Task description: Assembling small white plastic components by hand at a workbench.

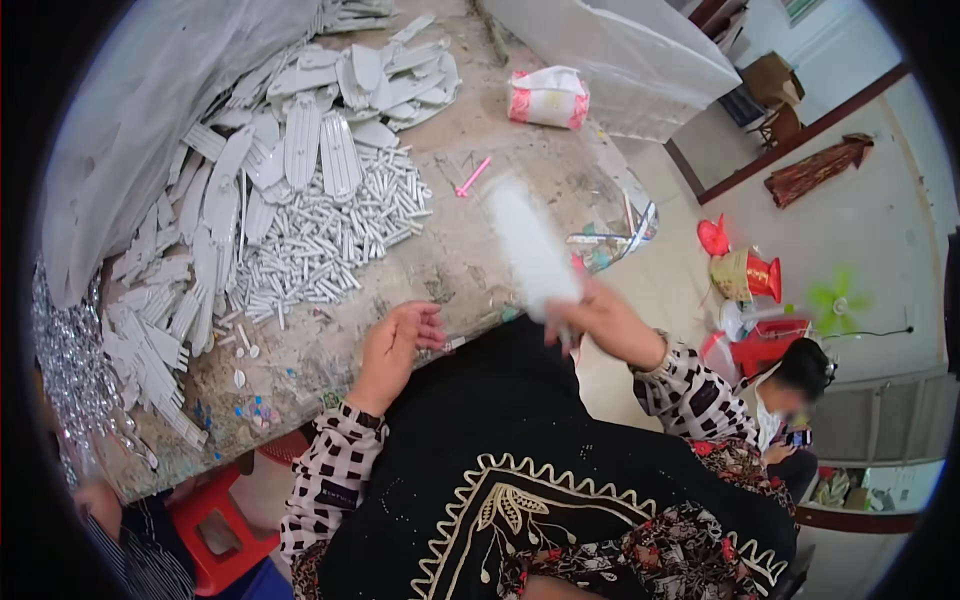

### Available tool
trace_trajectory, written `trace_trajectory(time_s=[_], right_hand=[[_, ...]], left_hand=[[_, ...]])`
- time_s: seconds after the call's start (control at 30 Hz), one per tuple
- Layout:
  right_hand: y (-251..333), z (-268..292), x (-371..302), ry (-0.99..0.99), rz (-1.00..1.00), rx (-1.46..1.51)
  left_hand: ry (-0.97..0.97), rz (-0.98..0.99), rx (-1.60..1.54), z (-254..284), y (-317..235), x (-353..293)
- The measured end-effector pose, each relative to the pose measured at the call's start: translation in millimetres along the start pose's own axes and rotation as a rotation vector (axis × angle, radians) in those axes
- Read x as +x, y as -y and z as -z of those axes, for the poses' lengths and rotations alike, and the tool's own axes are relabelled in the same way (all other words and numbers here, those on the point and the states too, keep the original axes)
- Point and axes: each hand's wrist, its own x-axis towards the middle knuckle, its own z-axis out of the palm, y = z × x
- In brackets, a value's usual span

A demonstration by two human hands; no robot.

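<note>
My right hand grips one end of a long white flat piece, which is smeared by motion. The piece is raised above the table's front right edge. My left hand rests near the table's front edge, its fingers loosely bent and slightly apart, with nothing visible in them. Left of it on the table spreads a heap of small white rods. Behind and around that heap lie larger flat white plastic pieces, some ribbed. A thin pink stick lies beyond my hands.
The worn table holds a pink-and-white tissue pack at the back. Shiny silver pieces pile at the far left, beside translucent sheeting. A red stool stands below left. Another person sits at the right near a green fan.
</note>
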Motion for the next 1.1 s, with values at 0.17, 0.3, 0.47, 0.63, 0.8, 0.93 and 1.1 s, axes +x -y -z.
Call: trace_trajectory(time_s=[0.17,0.3,0.47,0.63,0.8,0.93,1.1], right_hand=[[25,36,27,0.243,-0.169,-0.160],[107,160,69,0.000,0.396,0.475],[169,100,79,0.238,0.499,0.284],[117,25,132,0.129,0.169,-0.259],[83,-19,227,0.075,0.209,-0.284],[76,-69,293,-0.061,0.347,-0.320],[74,-88,339,-0.180,0.348,-0.457]], left_hand=[[-0.162,0.012,-0.245,3,-1,0],[-0.162,0.009,-0.323,1,-4,6],[-0.177,0.006,-0.280,6,0,0],[-0.133,-0.003,-0.198,4,3,0],[-0.093,-0.007,-0.025,2,3,-4],[-0.096,-0.020,0.068,-1,-1,-4],[-0.097,-0.025,0.123,-6,-4,1]])
